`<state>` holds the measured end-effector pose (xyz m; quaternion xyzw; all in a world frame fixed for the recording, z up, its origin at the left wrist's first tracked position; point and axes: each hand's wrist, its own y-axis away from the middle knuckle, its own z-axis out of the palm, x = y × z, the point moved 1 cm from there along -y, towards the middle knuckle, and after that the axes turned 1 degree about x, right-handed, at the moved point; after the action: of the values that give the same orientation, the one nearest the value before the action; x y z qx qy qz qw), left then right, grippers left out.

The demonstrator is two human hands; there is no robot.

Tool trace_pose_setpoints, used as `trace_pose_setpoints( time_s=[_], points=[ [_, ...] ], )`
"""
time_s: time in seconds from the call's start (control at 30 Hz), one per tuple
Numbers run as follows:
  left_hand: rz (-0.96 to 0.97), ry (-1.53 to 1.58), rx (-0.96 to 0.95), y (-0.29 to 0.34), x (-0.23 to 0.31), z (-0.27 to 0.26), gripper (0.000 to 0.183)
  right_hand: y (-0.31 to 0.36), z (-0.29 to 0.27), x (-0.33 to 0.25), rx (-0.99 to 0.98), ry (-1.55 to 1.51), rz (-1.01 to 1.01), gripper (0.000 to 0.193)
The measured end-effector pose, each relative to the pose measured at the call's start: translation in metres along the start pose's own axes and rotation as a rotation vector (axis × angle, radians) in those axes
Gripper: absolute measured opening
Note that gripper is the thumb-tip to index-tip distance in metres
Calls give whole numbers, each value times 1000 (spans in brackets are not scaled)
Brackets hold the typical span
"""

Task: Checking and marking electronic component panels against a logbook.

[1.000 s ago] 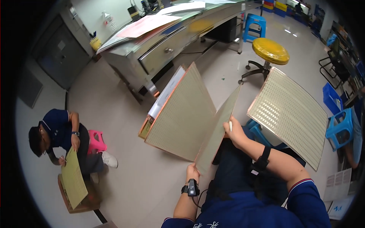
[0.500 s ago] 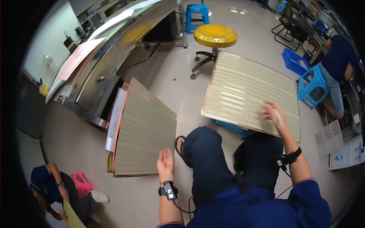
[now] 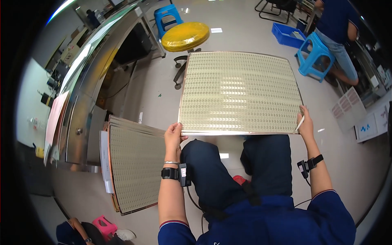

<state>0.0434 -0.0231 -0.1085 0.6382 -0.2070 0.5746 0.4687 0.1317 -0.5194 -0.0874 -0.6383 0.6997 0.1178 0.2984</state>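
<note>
Left hand (image 3: pixel 173 136): grasping the patterned panel (image 3: pixel 245 98) at its near left corner, thumb on the top face, the other fingers partly hidden beneath the edge.
Right hand (image 3: pixel 305 120): closed on the panel's right edge, by the near right corner; how far the fingers reach under, I can't see.
White stick (image 3: pixel 301 122): slim, pen-like, caught in the right hand beside that same corner.
Patterned panel: lies between the two hands, just beyond the knees, rows of small marks facing up. Its long axis runs left to right across the wearer's front; one long edge faces the body, the short sides run away from it. What bears it from below is hidden.
Leaning panels (image 3: pixel 136 163): stood on edge, left of the patterned panel and lower down.
Steel desk (image 3: pixel 87 110): left of the panel, beyond the leaning ones, papers on top.
Yellow stool (image 3: pixel 185 36): round-topped, just past the panel's far left corner.
Blue stool (image 3: pixel 314 55): beyond the panel's right edge, a co-worker (image 3: pixel 337 24) next to it.
Blue bin (image 3: pixel 286 40): past the panel's far right corner, open-topped; something pale inside, too small to make out.
</note>
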Motion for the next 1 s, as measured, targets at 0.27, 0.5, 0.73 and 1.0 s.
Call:
trace_pose_setpoints(
  time_s=[0.27,0.5,0.73,1.0],
  points=[
    [193,-72,139,13,17,12,27,0,4,14,79,-1,-137,38],
    [212,25,238,6,15,14,34,1,8,9,62,98,-269,34],
    [101,-96,35,-7,29,-2,36,11,9,-15,-9,-43,-300,30],
    [178,553,-189,100,35,10,31,-6,-14,21,-84,-269,-52,37]
  ],
)
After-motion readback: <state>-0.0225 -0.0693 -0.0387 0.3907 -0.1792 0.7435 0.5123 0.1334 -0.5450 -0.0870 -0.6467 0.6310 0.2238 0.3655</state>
